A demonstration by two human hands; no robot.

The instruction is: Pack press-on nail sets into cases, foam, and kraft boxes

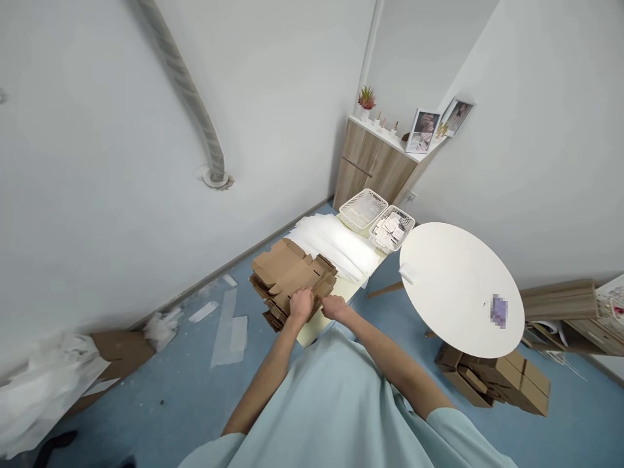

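Curling at the cardboard [285,266], left hand [301,303] and right hand [334,307] (whether clamped, I cannot tell) have white sheets [336,242] beyond them.

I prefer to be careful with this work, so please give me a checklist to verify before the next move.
1. Left hand on the flattened cardboard boxes: ok.
2. Right hand at their right side: ok.
3. Firm grip: cannot tell, the fingertips are hidden.
4. Box edges aligned: not ok, the stack is uneven.
5. Stack fully over the low table: not ok, its left side seems to overhang.
6. White foam sheets away from both hands: ok.
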